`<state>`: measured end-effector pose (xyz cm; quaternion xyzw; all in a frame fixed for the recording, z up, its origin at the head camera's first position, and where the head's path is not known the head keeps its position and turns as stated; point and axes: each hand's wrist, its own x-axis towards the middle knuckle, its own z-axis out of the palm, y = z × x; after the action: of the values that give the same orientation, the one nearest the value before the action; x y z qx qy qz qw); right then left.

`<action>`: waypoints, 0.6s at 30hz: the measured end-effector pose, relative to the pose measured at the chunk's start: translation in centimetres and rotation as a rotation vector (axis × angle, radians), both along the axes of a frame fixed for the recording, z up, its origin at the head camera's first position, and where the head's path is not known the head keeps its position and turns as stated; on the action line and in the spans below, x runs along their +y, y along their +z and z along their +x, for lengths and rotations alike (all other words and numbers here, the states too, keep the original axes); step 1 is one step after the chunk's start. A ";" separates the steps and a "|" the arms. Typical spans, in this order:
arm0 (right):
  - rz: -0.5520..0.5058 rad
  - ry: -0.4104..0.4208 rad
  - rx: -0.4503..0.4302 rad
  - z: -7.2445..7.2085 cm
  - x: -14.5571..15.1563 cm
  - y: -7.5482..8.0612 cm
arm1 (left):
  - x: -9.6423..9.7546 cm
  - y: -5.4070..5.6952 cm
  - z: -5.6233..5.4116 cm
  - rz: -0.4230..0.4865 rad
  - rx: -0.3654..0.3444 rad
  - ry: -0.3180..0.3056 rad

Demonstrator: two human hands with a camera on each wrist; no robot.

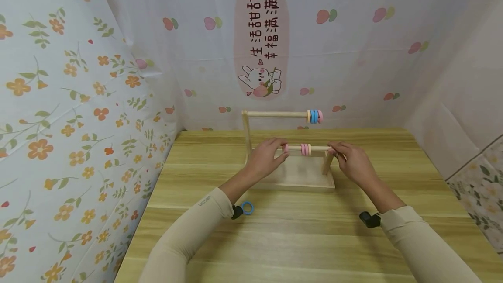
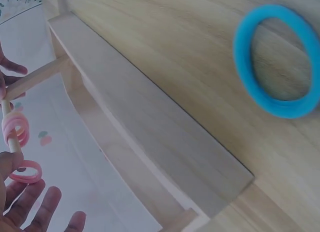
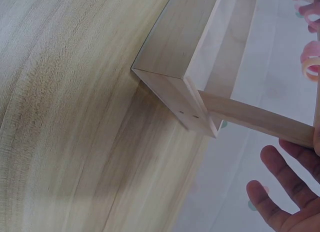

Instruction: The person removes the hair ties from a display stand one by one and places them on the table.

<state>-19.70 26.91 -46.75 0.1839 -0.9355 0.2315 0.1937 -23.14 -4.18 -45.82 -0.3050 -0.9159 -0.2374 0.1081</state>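
My left hand (image 1: 267,158) pinches a pink ring (image 1: 285,148) between thumb and fingers at the left end of the lower wooden rod (image 1: 320,148). In the left wrist view that ring (image 2: 25,179) sits by the thumb, the other fingers spread. My right hand (image 1: 353,163) holds the rod's right end at the top of a short post (image 1: 327,164), thumb and index finger around it. Between the hands, pink rings (image 1: 304,149) and a pale orange ring (image 1: 309,149) hang on the rod. Both belong to a wooden rack with a tray-like base (image 1: 298,188).
The rack's upper rod (image 1: 275,114) carries pale orange, blue and pink rings (image 1: 314,116) near its right end, and a tall post (image 1: 246,132) bears its left end. A loose blue ring (image 2: 242,52) lies on the table (image 1: 298,239) in front. Behind hangs a printed cloth (image 1: 204,69).
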 end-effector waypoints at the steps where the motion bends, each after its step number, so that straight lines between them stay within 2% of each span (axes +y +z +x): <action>1: -0.002 0.001 0.003 0.0 0.0 0.0 | -0.1 -0.1 0.0 0.010 0.004 -0.003; 4: -0.002 0.007 0.017 -0.1 0.1 -0.1 | -0.6 -0.3 0.2 0.030 -0.003 -0.001; 10: 0.001 0.005 0.010 -0.1 0.1 -0.2 | -1.6 -0.7 0.8 0.033 -0.059 0.029; 18: 0.004 0.013 0.031 -0.2 0.2 -0.4 | -2.8 -1.1 1.3 0.040 -0.074 0.037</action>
<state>-19.89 27.09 -47.14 0.1939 -0.9316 0.2281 0.2060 -21.80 -6.96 -46.93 -0.2769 -0.9198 -0.2649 0.0846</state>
